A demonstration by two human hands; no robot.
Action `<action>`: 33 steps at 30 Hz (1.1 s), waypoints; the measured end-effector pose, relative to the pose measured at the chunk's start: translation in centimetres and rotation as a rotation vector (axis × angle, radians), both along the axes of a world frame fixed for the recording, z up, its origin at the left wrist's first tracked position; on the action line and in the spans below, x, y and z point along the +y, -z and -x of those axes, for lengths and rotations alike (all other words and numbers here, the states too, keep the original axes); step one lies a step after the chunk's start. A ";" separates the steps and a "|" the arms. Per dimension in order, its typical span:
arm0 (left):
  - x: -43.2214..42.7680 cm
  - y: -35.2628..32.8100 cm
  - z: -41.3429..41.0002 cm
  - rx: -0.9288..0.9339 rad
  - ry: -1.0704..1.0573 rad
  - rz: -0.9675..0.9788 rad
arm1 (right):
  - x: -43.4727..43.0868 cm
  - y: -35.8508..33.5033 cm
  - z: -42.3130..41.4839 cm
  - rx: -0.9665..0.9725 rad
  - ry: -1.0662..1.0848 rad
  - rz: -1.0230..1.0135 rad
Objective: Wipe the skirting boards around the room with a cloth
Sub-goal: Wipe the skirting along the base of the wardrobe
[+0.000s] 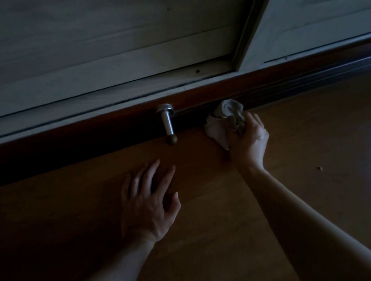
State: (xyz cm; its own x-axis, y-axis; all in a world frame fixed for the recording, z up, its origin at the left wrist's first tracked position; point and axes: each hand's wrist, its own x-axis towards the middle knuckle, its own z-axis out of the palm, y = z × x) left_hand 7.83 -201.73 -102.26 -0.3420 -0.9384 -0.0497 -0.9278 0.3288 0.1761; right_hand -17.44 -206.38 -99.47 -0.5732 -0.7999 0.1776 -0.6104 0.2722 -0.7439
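Note:
A dark brown skirting board (199,97) runs slantwise across the dim view, below a pale wall. My right hand (249,137) grips a bunched pale cloth (226,115) and holds it against the foot of the skirting board, just right of a door stop. One corner of the cloth hangs down onto the floor. My left hand (150,202) rests on the wooden floor with its fingers spread and straight, holding nothing, a little in front of the skirting board.
A metal door stop (168,123) with a dark rubber tip sticks out of the skirting board between my hands. Pale wall panels (112,48) with a corner edge (250,31) rise behind. The wooden floor (226,213) fills the foreground; a small crumb (320,168) lies at right.

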 end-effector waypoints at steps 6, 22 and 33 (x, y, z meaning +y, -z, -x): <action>0.0 -0.3 0.2 0.005 -0.010 -0.035 | 0.0 0.2 3.3 -0.003 0.126 -0.021; 0.2 -0.5 0.3 0.042 -0.027 -0.054 | 0.4 -0.2 4.1 -0.002 -0.002 0.003; 0.4 -0.4 0.6 0.047 -0.039 -0.033 | 0.5 0.1 8.4 -0.041 0.106 -0.003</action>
